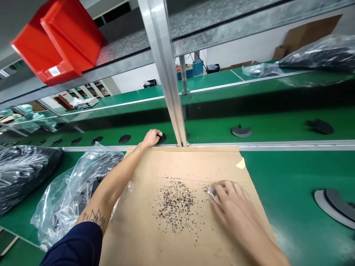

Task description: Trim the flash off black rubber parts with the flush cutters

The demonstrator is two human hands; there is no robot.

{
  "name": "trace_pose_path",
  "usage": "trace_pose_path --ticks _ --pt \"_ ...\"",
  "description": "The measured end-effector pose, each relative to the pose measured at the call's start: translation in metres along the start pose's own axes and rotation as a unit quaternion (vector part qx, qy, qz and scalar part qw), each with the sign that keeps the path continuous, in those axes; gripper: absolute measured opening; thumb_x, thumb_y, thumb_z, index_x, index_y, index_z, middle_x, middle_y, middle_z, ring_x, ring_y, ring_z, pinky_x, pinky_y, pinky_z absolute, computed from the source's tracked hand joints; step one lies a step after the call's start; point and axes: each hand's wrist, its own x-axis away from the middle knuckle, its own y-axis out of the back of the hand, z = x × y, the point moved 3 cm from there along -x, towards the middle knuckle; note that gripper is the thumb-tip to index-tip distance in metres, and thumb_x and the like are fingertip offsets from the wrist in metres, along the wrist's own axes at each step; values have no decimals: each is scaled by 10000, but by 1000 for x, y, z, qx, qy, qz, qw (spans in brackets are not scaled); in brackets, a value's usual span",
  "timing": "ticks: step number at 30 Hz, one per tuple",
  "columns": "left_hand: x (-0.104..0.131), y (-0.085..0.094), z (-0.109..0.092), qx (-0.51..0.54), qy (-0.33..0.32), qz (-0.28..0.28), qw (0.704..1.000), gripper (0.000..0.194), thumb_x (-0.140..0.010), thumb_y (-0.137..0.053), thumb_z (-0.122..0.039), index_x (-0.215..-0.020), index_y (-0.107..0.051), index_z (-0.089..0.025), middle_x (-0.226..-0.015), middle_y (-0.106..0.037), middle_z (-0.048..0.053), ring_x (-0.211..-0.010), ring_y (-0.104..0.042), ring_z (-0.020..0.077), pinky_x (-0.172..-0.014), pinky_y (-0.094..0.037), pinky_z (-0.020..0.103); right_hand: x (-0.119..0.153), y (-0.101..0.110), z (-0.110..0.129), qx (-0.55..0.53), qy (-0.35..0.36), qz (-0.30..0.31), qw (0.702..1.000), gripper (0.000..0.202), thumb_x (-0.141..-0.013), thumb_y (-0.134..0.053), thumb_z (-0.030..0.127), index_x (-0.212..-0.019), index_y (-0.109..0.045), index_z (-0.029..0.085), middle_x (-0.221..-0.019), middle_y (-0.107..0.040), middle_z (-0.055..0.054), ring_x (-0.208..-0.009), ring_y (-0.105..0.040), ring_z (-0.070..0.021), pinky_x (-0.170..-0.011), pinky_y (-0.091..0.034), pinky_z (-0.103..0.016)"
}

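Note:
My left hand [152,137] reaches out over the green conveyor belt, its fingers closed at the edge of a flat black rounded part [162,138]. A pale yellow cover shows on one fingertip. My right hand [231,201], slightly blurred, rests over the right side of the cardboard sheet [133,236]. Its fingers are curled around a small shiny metal cutter [211,192], mostly hidden by the hand. Left of the cutter, many tiny black scraps [176,205] lie scattered on the cardboard.
Similar black parts [124,138] line the belt [208,129]. Clear plastic bags [74,192] of dark pieces stand at left. A metal post [163,70] rises beyond the cardboard, beneath a shelf with a red bin [74,37]. A grey curved part [334,207] lies at right.

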Motion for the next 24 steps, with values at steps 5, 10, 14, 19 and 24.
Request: trace_pose_path --ticks 5,10,14,19,24 --pt "-23 -36 -35 72 3 20 997 285 -971 -620 -334 -1176 -630 -136 -1211 -643 94 -1103 -640 225 -965 -557 441 3 -2 -1 8 -1 9 1000 206 -925 -559 377 -1017 -635 209 -1004 -642 -119 -904 -583 -288 -727 -480 -405" --pt "-24 -42 -55 166 46 -15 985 308 -974 -615 -338 -1214 -609 -144 -1220 -632 98 -1071 -646 215 -926 -575 420 1 -2 -1 4 -6 19 1000 247 -925 -592 411 -1014 -645 187 -1000 -651 -125 -905 -600 -287 -720 -499 -394" --pt "2 -8 -39 250 80 -61 963 319 -979 -610 -335 -1224 -591 -133 -1155 -641 88 -961 -664 185 -817 -604 361 -4 3 0 -8 0 -7 1000 261 -937 -567 435 -984 -665 197 -961 -667 -125 -903 -619 -296 -715 -516 -411" --pt "72 32 -29 351 52 -83 931 213 -922 -647 -184 -1103 -546 -134 -896 -633 20 -790 -669 116 -713 -614 269 -12 16 16 -139 30 -46 989 205 -949 -561 394 -974 -685 232 -986 -694 -109 -988 -658 -301 -808 -556 -455" --pt "186 13 -66 423 -39 -23 905 230 -869 -716 -213 -1019 -542 -208 -956 -710 50 -826 -740 145 -719 -633 265 -14 12 43 -436 -36 28 899 442 -918 -621 468 -1290 -582 232 -1101 -716 -108 -904 -720 -237 -796 -619 -400"
